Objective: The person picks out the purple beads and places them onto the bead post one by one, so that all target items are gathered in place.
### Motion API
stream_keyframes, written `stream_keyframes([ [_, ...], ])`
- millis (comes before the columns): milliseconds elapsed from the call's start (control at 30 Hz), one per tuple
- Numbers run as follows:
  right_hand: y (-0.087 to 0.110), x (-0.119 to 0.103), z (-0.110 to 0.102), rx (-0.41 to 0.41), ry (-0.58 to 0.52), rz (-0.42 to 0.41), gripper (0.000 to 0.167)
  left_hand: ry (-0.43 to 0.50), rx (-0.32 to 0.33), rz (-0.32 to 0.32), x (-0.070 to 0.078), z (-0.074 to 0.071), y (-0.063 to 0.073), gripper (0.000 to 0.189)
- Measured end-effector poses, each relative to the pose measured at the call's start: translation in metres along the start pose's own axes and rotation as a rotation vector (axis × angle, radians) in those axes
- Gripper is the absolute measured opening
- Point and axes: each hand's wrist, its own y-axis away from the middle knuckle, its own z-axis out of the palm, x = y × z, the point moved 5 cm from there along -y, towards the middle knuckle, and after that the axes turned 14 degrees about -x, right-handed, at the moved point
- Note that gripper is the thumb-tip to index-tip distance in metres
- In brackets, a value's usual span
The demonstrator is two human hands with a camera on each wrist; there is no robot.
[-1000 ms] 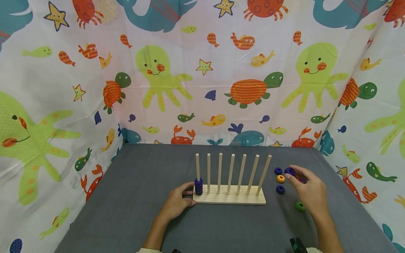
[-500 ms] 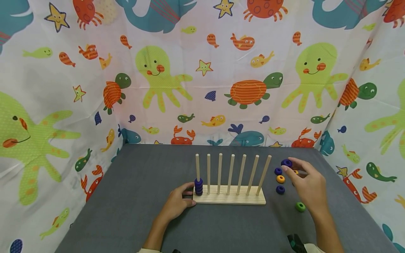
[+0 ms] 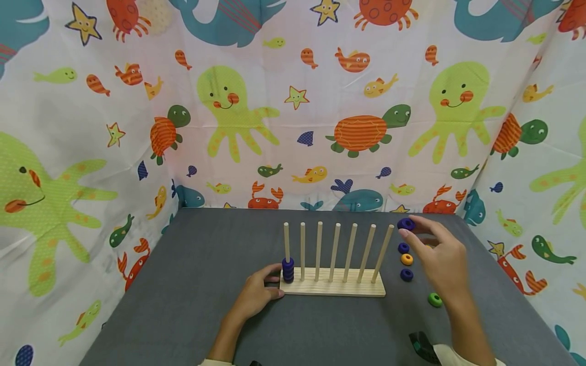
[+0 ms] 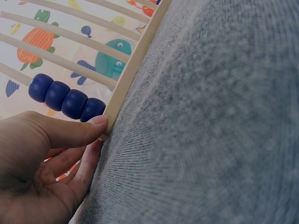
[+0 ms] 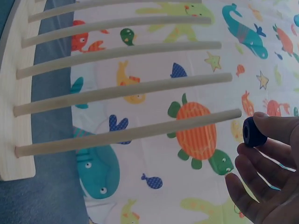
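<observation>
Right of the peg rack (image 3: pixel 332 289), head view: the right hand (image 3: pixel 441 259) pinches a blue bead (image 3: pixel 406 224) between thumb and finger, lifted above the table (image 3: pixel 206 244); loose beads (image 3: pixel 406 260) lie right of the rack.
Rack's left end, left wrist view: the left hand (image 4: pixel 35 156) grips the base beside the stacked beads (image 4: pixel 67 99); probably light, stiff wood, well held here.
Rack's outermost peg (image 5: pixel 131 133), right wrist view: the bead sits just beside its tip, hole uncovered; likely light, hard, slippery, best pinched by its rounded sides.

No legible text, labels, numbers or signs
</observation>
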Motion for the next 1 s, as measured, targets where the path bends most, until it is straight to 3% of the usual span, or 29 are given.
stream_keyframes([
  [367, -0.004, -0.033, 0.006, -0.035, -0.056, -0.108, 0.041, 0.000, -0.003, 0.004, 0.000, 0.000, 0.001, 0.068],
  [533, -0.007, -0.040, 0.013, -0.022, -0.064, -0.167, 0.043, 0.009, 0.000, 0.000, 0.001, 0.000, 0.001, 0.068],
  [733, -0.011, -0.048, 0.026, -0.061, -0.131, -0.247, 0.040, 0.005, 0.004, -0.003, 0.001, 0.000, 0.002, 0.068],
  [1000, -0.014, -0.060, 0.040, -0.120, -0.153, -0.272, 0.040, -0.005, 0.003, 0.000, -0.001, 0.000, 0.000, 0.067],
])
